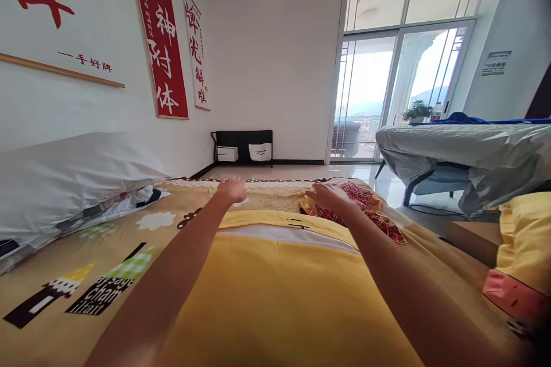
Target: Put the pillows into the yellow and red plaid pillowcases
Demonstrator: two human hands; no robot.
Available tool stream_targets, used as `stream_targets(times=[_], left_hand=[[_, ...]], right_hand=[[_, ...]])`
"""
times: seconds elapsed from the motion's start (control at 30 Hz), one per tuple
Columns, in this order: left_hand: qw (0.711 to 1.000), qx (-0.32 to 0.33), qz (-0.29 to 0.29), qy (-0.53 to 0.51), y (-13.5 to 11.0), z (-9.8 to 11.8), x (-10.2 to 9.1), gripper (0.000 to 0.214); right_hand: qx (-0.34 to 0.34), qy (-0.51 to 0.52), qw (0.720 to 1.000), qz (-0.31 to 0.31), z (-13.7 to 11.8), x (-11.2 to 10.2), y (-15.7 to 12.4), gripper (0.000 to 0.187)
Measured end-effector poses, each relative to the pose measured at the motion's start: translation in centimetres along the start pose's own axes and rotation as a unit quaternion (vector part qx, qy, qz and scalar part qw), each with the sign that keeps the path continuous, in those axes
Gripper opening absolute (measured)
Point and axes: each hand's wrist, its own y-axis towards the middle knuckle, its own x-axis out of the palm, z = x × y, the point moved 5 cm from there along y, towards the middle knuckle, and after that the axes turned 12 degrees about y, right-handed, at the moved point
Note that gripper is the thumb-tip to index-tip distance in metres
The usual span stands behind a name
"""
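Observation:
A large yellow cloth item [284,304], which looks like a pillow or cushion, lies right in front of me between my forearms. Its far edge has a pale strip and a folded yellow band with small black marks. Beyond its far left corner, my left hand [233,190] is low over the beige printed bedspread [142,241], fingers slightly apart. My right hand [328,195] is at the red plaid ruffled cloth [361,198], its fingers loosely spread and pointing left. Nothing shows in either hand, though whether the fingertips touch the cloth is hard to see.
White plastic sheeting [77,160] covers something along the left wall. To the right are a yellow and pink cushion [523,241], a cardboard box [473,239] and a plastic-covered table [451,137]. A low black rack [243,140] stands by the far wall near glass sliding doors [365,92].

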Motion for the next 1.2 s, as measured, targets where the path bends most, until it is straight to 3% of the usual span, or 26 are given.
stream_targets(times=[0.07, 0.13, 0.33, 0.43, 0.67, 0.87, 1.0, 1.1, 1.2], left_hand=[[1.000, 0.011, -0.001, -0.006, 2.3, 3.6, -0.4, 0.045], [1.000, 0.013, -0.005, -0.016, 3.7, 5.9, 1.1, 0.038], [0.996, -0.014, -0.030, -0.079, 2.6, 8.1, 12.1, 0.050], [0.994, -0.015, -0.052, -0.100, 2.4, 7.6, 15.0, 0.056], [0.989, 0.003, -0.062, -0.135, 3.0, 4.4, 14.9, 0.056], [0.988, -0.043, -0.063, -0.135, 1.1, 1.6, 16.0, 0.057], [0.985, -0.048, -0.065, -0.150, 0.2, 0.9, 16.1, 0.057], [0.984, -0.043, -0.053, -0.163, -0.3, 0.8, 15.9, 0.054], [0.983, -0.046, -0.037, -0.171, -0.8, 0.6, 15.9, 0.051]], right_hand=[[-0.014, 0.005, 1.000, -0.006, -3.1, 1.3, 1.3, 0.050], [-0.016, 0.011, 1.000, -0.018, -4.1, 3.8, 1.4, 0.053], [0.040, 0.053, 0.989, -0.133, -0.6, 14.0, -1.8, 0.051], [0.044, 0.069, 0.986, -0.143, -0.3, 16.1, -2.3, 0.053], [0.051, 0.067, 0.989, -0.121, 0.4, 13.8, -2.0, 0.057], [0.042, 0.057, 0.989, -0.133, 5.3, 12.2, -3.6, 0.053], [0.042, 0.071, 0.989, -0.120, 8.3, 11.7, -5.5, 0.053], [0.042, 0.077, 0.992, -0.091, 8.9, 9.7, -6.1, 0.052], [0.038, 0.079, 0.995, -0.051, 7.6, 6.3, -6.4, 0.054]])
